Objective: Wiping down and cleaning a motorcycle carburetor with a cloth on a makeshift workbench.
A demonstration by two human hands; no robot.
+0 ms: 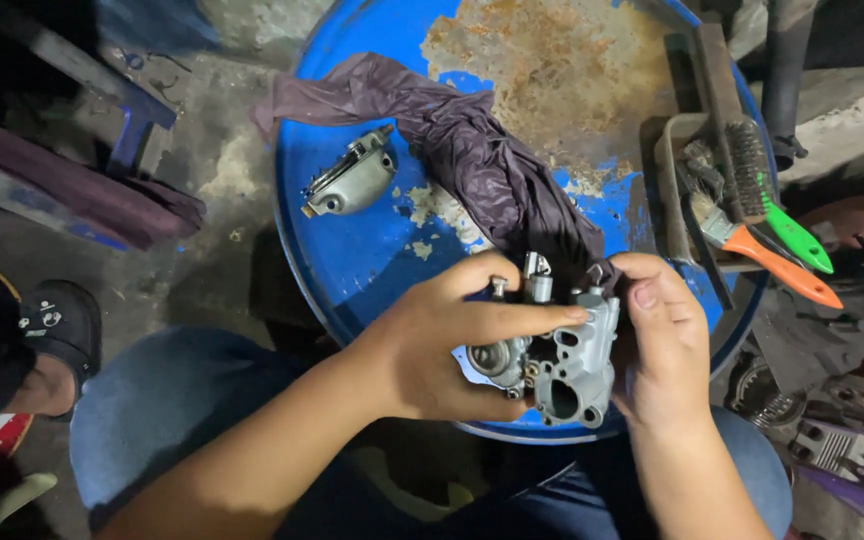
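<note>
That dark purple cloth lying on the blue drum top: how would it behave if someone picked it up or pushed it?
The dark purple cloth is crumpled in soft folds, so it would probably hang limp and light. Pushed, it would likely bunch up rather than slide across the rusty blue drum top.

No packages, labels, signs, screens visible.

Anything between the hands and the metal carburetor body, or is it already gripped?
Nothing visible stands between them. The left hand and right hand both hold the carburetor body directly, above the blue drum top. The dark cloth lies behind it, farther up the drum.
</note>
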